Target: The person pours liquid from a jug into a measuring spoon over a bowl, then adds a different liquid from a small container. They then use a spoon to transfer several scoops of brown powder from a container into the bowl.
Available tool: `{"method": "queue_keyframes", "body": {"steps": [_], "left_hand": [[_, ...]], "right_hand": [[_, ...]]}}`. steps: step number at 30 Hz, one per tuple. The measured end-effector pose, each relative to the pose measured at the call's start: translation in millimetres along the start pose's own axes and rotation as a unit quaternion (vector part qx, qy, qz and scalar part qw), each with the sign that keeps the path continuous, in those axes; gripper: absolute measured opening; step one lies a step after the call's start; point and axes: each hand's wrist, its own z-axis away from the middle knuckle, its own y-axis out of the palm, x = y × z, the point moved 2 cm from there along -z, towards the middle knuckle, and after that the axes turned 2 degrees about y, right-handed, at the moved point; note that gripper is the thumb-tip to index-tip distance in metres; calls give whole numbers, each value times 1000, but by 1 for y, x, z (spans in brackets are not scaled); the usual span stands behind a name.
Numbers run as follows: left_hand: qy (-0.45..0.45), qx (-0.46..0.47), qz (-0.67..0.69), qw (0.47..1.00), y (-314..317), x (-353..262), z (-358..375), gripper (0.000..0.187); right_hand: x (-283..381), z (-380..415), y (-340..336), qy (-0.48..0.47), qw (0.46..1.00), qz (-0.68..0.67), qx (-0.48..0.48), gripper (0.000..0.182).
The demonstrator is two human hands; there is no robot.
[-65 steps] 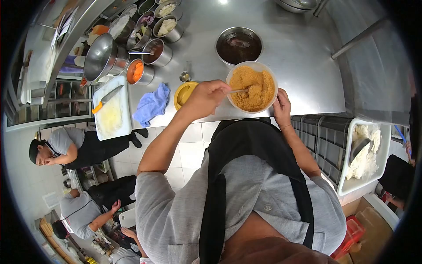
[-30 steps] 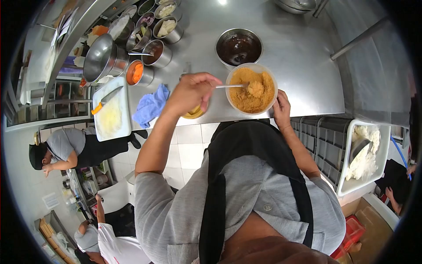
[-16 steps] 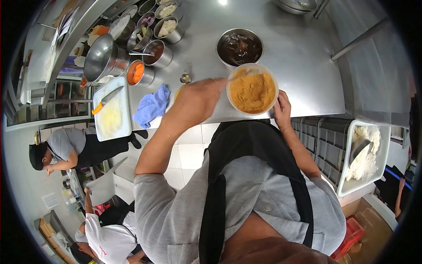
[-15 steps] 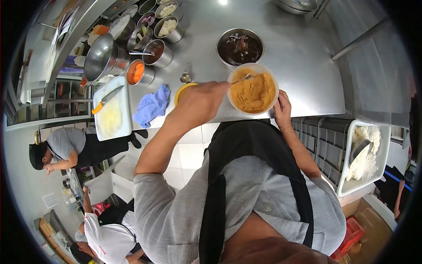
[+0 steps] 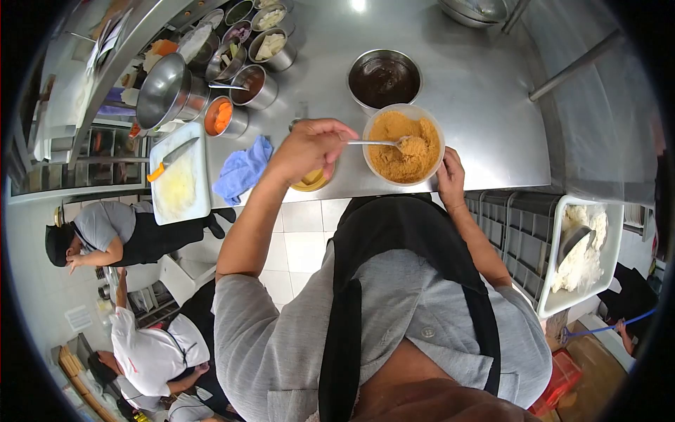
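Note:
A metal spoon (image 5: 376, 143) is pinched in my left hand (image 5: 306, 151), its bowl heaped with orange-brown powder (image 5: 411, 162). The spoon sits over a round translucent plastic tub (image 5: 368, 158) that contains the powder. My right hand (image 5: 451, 172) grips the tub's right side, its fingers partly hidden behind the wall. Just beyond the tub stands a metal pot (image 5: 349, 86) with dark brown liquid (image 5: 385, 81) in it. Below my left hand lies a yellow round lid (image 5: 313, 181), partly covered by the hand.
At left are a blue cloth (image 5: 244, 169), a cutting board (image 5: 176, 200) with a knife (image 5: 172, 160), and several metal containers, one with carrots (image 5: 223, 116). A white bin (image 5: 545, 295) of flour-like powder stands right. Co-workers (image 5: 112, 232) work at left behind me.
My left hand has drawn back to the left, and the spoon now shows a heap of powder. The dark liquid's surface looks smoother. A co-worker at lower left has shifted.

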Motion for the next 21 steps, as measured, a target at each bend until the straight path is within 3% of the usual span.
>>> {"method": "queue_keyframes", "body": {"steps": [3, 7, 8, 10, 13, 16, 19, 21], "left_hand": [[56, -20, 77, 995, -20, -10, -1, 22], [142, -123, -119, 975, -16, -31, -3, 19], [243, -172, -247, 922, -13, -33, -3, 19], [418, -252, -476, 732, -5, -31, -1, 19], [367, -195, -420, 807, 3, -35, 25, 20], [360, -64, -467, 805, 16, -15, 26, 21], [313, -8, -516, 798, 31, 21, 11, 23], [296, 18, -481, 825, 39, 27, 6, 22]], "right_hand": [[3, 0, 0, 0, 1000, -2, 0, 28], [5, -1, 0, -3, 1000, 0, 3, 27], [5, -1, 0, -2, 1000, -2, 2, 27], [4, -1, 0, -9, 1000, 5, 6, 28], [2, 0, 0, -8, 1000, 5, 2, 29], [1, -1, 0, -10, 1000, 7, -1, 30], [2, 0, 1, -5, 1000, 1, 2, 30], [1, 0, 1, 0, 1000, -10, 0, 30]]}}
